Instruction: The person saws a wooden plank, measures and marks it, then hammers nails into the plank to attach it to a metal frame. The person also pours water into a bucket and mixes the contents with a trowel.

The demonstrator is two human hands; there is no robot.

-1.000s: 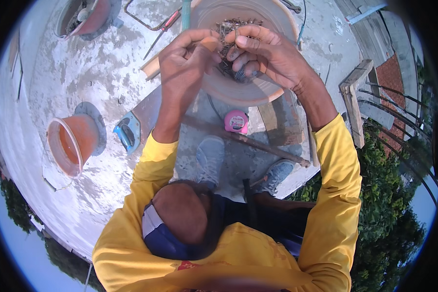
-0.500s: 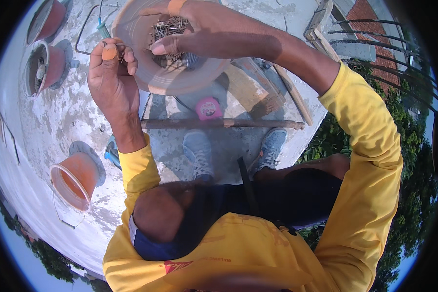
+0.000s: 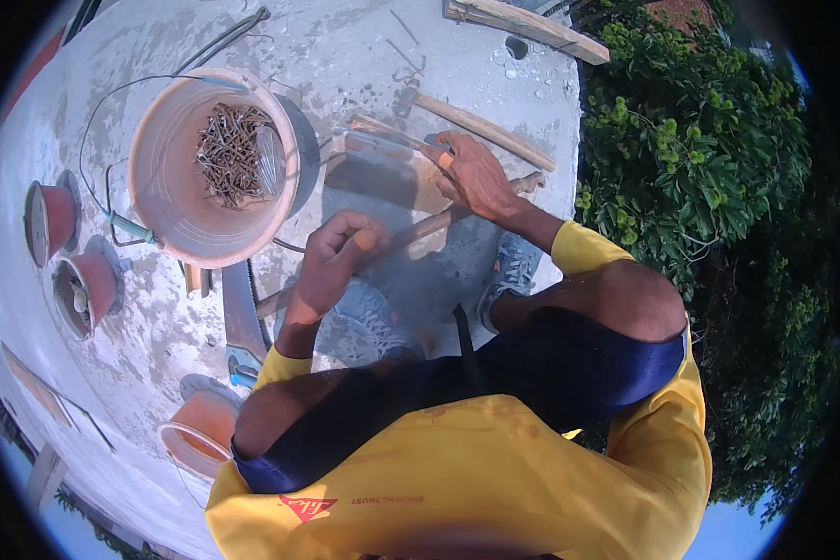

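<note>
While sunlight falls across a stained concrete slab (image 3: pixel 345 47), a person in a yellow shirt (image 3: pixel 495 467) and dark shorts crouches over wood and tools, as seen on my remote feed. The left hand (image 3: pixel 331 254), just left of the frame's centre, has its fingers curled in toward the thumb. The right hand (image 3: pixel 481 177), above and right of centre, bends its fingers down at one end of a narrow wooden strip (image 3: pixel 387 131); from this angle I cannot tell whether either hand pinches anything. Close beside the strip, near the upper middle of the frame, I see a flat wooden board (image 3: pixel 373 182), partly shaded. A long pole (image 3: pixel 425 227) slants past both hands, above the person's shoes (image 3: pixel 369 313). Beyond the right hand, a hammer (image 3: pixel 485 131) lies on the slab, its handle running down to the right. At upper left, I have a large bucket (image 3: pixel 170 168) standing upright with a heap of rusty nails (image 3: pixel 229 154) inside. Below it rests a handsaw (image 3: pixel 243 313); an orange bucket (image 3: pixel 210 415) sits at lower left, and dense foliage (image 3: pixel 700 159) fills the right side.
</note>
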